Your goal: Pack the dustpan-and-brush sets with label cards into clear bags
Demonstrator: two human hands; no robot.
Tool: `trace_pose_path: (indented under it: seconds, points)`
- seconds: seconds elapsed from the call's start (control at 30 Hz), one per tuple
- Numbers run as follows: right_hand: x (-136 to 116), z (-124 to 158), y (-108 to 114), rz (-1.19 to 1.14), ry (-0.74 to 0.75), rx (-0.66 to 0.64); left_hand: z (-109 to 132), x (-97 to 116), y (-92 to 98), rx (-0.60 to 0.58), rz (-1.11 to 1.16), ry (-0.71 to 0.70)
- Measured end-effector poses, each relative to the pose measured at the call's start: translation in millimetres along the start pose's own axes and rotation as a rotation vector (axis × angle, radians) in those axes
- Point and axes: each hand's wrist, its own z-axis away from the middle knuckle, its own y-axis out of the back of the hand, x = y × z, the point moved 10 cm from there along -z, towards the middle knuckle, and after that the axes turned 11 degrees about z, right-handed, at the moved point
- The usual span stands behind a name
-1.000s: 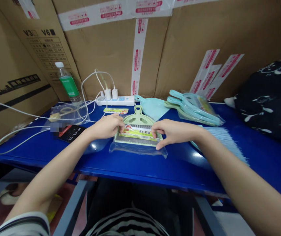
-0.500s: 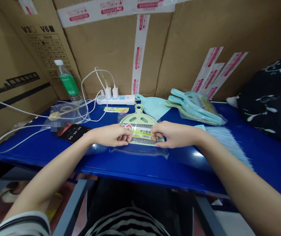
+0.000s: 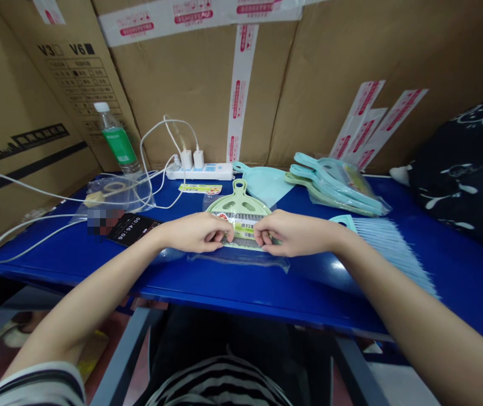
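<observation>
I record a pale green plastic dustpan (image 3: 239, 204) lying flat near the middle of the blue counter (image 3: 241, 290), set back a little from its near edge, with its handle pointing toward the far edge. Grey bristles (image 3: 241, 223) sit across the pan, and a printed yellow-green paper label band (image 3: 241, 228) runs over them. A clear plastic bag (image 3: 236, 260) lies under the pan's near side.

My left grip (image 3: 196, 234) and right grip (image 3: 292, 234) are both narrow and closed onto the label band from opposite ends. My fingers (image 3: 226, 232) curl over the band, and the two grips sit just apart at the pan's centre.

Left of the grips lie a black phone (image 3: 133, 229) showing a clock readout and a bag of white cable (image 3: 116, 194). A white power strip (image 3: 199, 172) sits at the far edge beside a water bottle with a green label (image 3: 116, 138). To the right are a pale blue dustpan (image 3: 264, 181), a bagged stack of dustpans (image 3: 334, 186) and a pale blue brush (image 3: 389, 248). Cardboard cartons (image 3: 182, 84) line the far edge.
</observation>
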Motion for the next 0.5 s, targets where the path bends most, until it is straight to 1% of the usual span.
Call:
trace_pose_path:
  seconds: [0.17, 0.27, 0.5]
  points:
    - [-4.8, 1.3, 2.6, -0.051, 0.057, 0.021, 0.6, 2.2, -2.6, -0.035, -0.030, -0.020]
    - [-6.3, 0.8, 2.7, -0.110, 0.088, 0.012, 1.2, 4.3, -4.3, -0.051, -0.027, -0.043]
    - [-3.9, -3.1, 2.7, -0.125, 0.104, 0.051, 1.7, 1.7, -2.9, -0.042, -0.007, -0.008]
